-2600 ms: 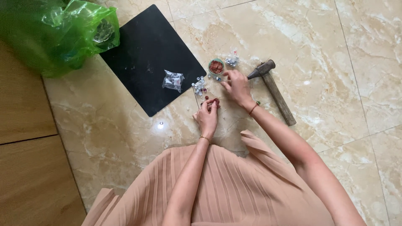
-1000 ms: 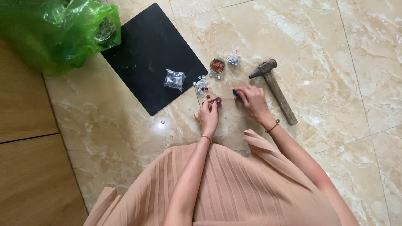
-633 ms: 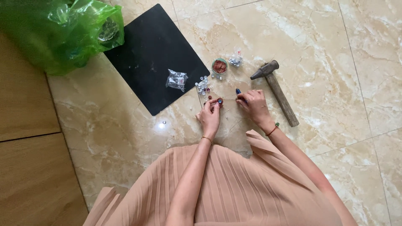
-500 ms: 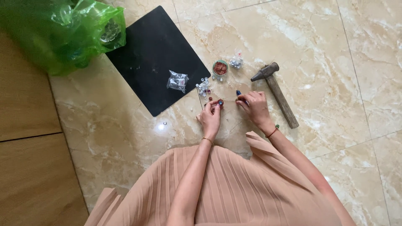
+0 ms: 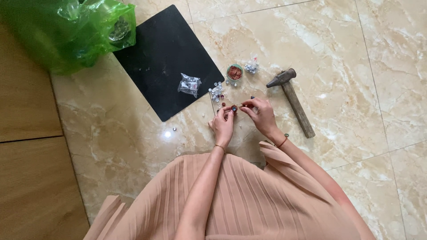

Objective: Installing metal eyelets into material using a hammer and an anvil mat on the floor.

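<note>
My left hand (image 5: 222, 123) pinches a small dark blue bead (image 5: 234, 108) at its fingertips, just above the marble floor. My right hand (image 5: 261, 114) is close beside it, fingertips pinched together and almost touching the left ones; something thin may run between the two hands, too fine to make out. A scatter of small clear and coloured beads (image 5: 217, 91) lies just beyond my left hand. A small round cup of red beads (image 5: 234, 72) stands further out, with a little clear packet (image 5: 251, 66) next to it.
A hammer with a wooden handle (image 5: 293, 102) lies to the right of my hands. A black board (image 5: 168, 60) lies to the left with a clear bead packet (image 5: 189, 84) on it. A green plastic bag (image 5: 73, 29) sits top left. Wooden flooring (image 5: 26, 133) borders the left side.
My right hand has drawn back from the bead cup toward my left hand, and the two sets of fingertips now meet. The left hand has hardly moved.
</note>
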